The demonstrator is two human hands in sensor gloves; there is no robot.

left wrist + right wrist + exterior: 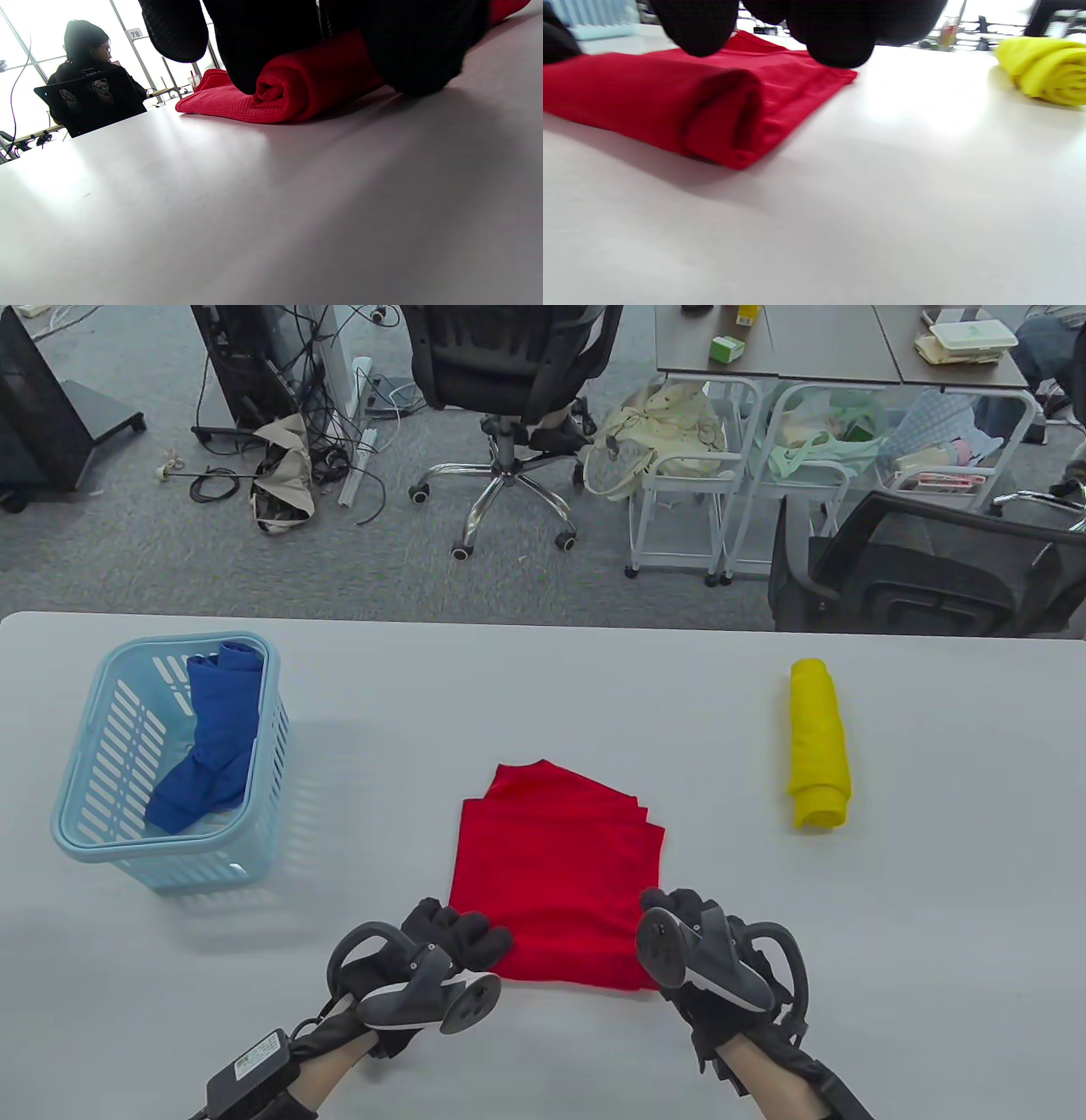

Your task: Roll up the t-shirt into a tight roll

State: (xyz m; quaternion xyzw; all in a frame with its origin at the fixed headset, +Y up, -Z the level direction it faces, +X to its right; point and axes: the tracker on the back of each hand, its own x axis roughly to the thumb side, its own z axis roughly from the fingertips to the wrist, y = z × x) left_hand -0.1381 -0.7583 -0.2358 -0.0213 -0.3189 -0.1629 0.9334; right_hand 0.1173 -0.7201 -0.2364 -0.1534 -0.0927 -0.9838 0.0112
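Both my hands curl over the red shirt's (556,865) rolled near edge: left hand (454,937) gripping its left end, right hand (679,912) its right.

Left hand (450,937), right hand (679,912); fingers curled

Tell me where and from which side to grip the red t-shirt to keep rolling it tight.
Grip the rolled near edge of the red t-shirt, one hand at each end, coming from the person's side. The wrist views show a small roll already started there, while the far part lies flat. The left hand and right hand sit there.
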